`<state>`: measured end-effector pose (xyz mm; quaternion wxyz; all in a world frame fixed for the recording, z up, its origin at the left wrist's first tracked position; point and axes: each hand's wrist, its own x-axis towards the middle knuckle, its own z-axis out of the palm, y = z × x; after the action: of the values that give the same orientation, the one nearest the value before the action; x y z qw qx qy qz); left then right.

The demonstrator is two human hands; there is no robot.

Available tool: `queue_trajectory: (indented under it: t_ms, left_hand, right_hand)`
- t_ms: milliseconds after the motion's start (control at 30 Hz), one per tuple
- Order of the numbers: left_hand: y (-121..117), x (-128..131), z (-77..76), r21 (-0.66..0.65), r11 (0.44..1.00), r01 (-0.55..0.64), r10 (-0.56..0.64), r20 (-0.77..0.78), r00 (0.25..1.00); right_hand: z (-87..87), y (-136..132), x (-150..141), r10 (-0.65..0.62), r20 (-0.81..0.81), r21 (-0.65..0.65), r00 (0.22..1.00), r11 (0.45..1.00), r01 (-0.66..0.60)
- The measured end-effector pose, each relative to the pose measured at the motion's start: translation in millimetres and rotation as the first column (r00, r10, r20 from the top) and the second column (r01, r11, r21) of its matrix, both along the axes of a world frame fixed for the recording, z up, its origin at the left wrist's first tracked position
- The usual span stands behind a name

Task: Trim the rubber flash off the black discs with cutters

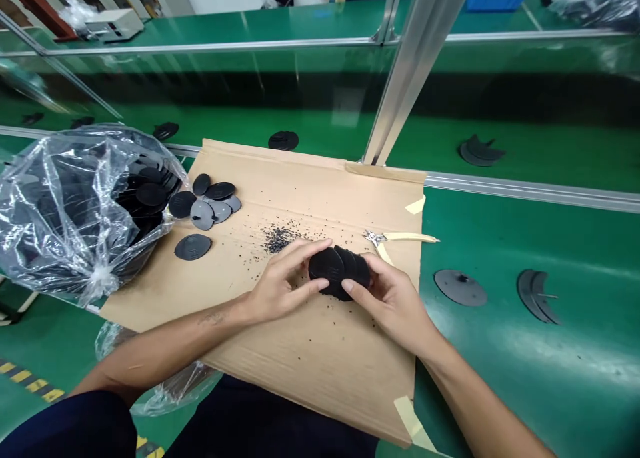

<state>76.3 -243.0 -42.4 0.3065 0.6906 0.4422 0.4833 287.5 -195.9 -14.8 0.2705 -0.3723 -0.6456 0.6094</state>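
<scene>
through the feed, i have the fanned black discs (327, 265) between my left grip (285, 278) and right grip (397, 301), each pinched closed on the edges. light, even pressure seems best, so none slip from the fan. beyond the left grip, loose discs (220, 191) lie on cardboard (320, 378); farther left, a clear plastic bag (50, 205) bulges with more dark discs (150, 195).

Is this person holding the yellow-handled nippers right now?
No: the left hand and right hand hold a stack of overlapping black discs, while the nippers lie on the cardboard sheet.
</scene>
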Motion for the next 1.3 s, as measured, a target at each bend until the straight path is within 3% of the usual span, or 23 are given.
queue_trajectory:
  t_ms: [100, 333, 567, 800, 1000, 1300]
  left_hand:
    - [0.1, -3.2, 0.3, 0.05, 0.998, -0.023, 0.024, -0.022, 0.999]
    - [0.7, -3.1, 1.8, -0.003, 1.0, 0.026, -0.026, -0.054, 0.998]
    - [-0.3, -3.9, 1.2, 0.04, 0.998, -0.054, 0.058, -0.084, 0.995]
    - [0.3, -1.5, 4.2, 0.109, 0.993, -0.034, 0.052, -0.163, 0.985]
    - [1.9, -2.0, 4.8, 0.154, 0.986, -0.067, 0.089, -0.14, 0.986]
    - [-1.2, -1.9, 1.6, 0.087, 0.992, -0.096, 0.103, -0.087, 0.991]
  right_hand:
    - [-1.1, 0.8, 0.5, -0.003, 0.012, -0.009, 1.0, 1.0, 0.004]
    - [-4.2, 0.0, -2.2, 0.057, 0.057, 0.021, 0.997, 0.998, -0.059]
    - [-2.7, -0.6, -1.7, -0.007, 0.046, 0.066, 0.999, 0.998, 0.004]
    - [-5.6, -0.2, -2.1, 0.031, 0.064, 0.097, 0.998, 0.995, -0.037]
    - [-5.0, -0.4, -1.4, 0.037, 0.091, 0.137, 0.995, 0.989, -0.05]
    - [-0.5, -2.1, -1.7, 0.037, 0.1, 0.222, 0.994, 0.973, -0.059]
